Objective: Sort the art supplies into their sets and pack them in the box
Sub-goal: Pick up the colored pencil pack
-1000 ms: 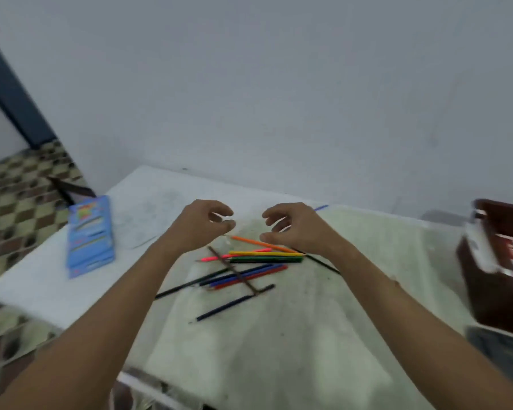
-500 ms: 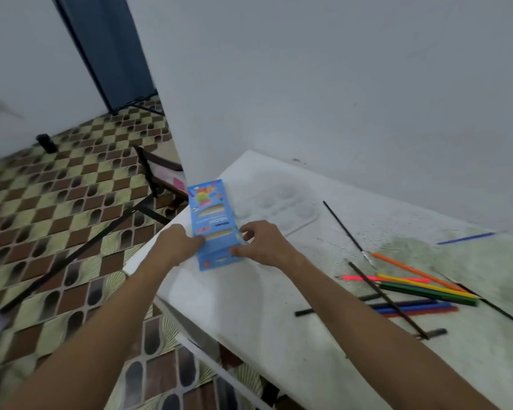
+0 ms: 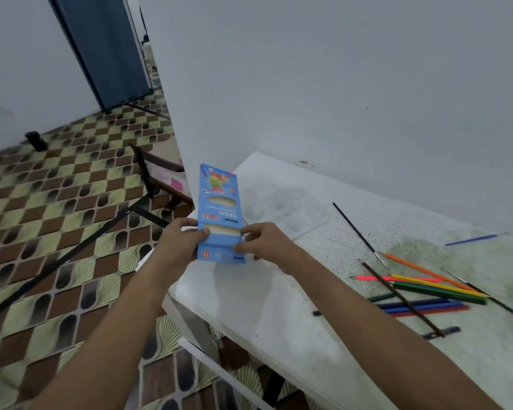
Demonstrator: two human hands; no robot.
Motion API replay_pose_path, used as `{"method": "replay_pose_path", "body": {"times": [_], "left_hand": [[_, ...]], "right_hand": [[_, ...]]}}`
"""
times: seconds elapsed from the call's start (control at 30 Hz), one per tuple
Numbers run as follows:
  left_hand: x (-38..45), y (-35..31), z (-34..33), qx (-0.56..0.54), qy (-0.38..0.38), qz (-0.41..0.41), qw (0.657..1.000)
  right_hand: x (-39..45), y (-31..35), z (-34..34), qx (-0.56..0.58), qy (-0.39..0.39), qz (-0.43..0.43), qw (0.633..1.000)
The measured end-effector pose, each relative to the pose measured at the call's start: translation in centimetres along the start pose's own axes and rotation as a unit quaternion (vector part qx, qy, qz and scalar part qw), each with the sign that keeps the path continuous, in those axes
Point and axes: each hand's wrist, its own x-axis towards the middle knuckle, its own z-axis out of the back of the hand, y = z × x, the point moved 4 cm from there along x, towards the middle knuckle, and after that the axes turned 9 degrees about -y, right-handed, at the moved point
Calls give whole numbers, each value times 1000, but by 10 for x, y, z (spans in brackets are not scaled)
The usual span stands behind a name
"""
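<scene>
A blue pencil box (image 3: pixel 219 208) with "NEON" printed on it is lifted above the table's left corner, tilted up. My left hand (image 3: pixel 179 245) grips its lower left edge, and my right hand (image 3: pixel 264 244) pinches its lower right edge. Several coloured pencils (image 3: pixel 433 291) lie loose on the white table (image 3: pixel 279 306) to the right, with two thin paint brushes (image 3: pixel 359 235) among them. A lone blue pencil (image 3: pixel 471 239) lies near the wall. A clear paint palette (image 3: pixel 290 211) rests just beyond the box.
The table's left edge and corner lie right under my hands, with patterned floor tiles (image 3: pixel 57 217) below. A dark chair (image 3: pixel 157 179) stands beside the table. A white wall (image 3: pixel 338 84) runs along the back.
My hands left the pencils, reached left to the blue box and took hold of it. It has since risen off the table and tilted up. The view swung left.
</scene>
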Motion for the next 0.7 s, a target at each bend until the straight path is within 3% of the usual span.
{"method": "replay_pose_path", "body": {"times": [0.13,0.3,0.5,0.7], "left_hand": [[-21,-23,-16,-10,68,-65,995],[-56,-39,-79,78,204,-111,970],[-117,-26,-199,206,372,-147,893],[-189,1,-300,278,478,-180,813]], "right_hand": [[-20,15,39,-89,-67,136,984],[-68,14,124,-286,-140,247,915],[-152,-48,237,-446,-201,192,851],[-245,-115,305,-464,-233,109,847]]}}
